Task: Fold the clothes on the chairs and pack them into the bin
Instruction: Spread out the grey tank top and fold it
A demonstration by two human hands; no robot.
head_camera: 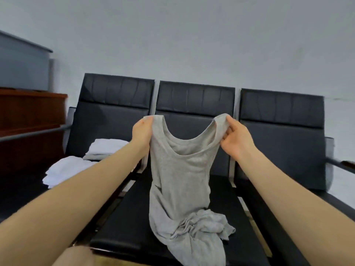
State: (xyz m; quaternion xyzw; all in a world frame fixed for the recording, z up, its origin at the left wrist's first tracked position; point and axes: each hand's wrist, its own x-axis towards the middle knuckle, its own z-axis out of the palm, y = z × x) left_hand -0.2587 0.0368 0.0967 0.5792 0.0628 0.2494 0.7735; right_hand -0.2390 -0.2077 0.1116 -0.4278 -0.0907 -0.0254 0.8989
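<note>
Pinching a grey top (180,169) by its straps, left hand (141,132), right hand (237,138).

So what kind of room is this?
Probably a waiting room or office: a row of joined black chairs against a plain wall, with a wooden desk at the left.

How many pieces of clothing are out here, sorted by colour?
Grey: 2, the grey top held up by both hands, and a folded grey piece under the upper white one
White: 2, the folded white pieces and
Total: 4
</note>
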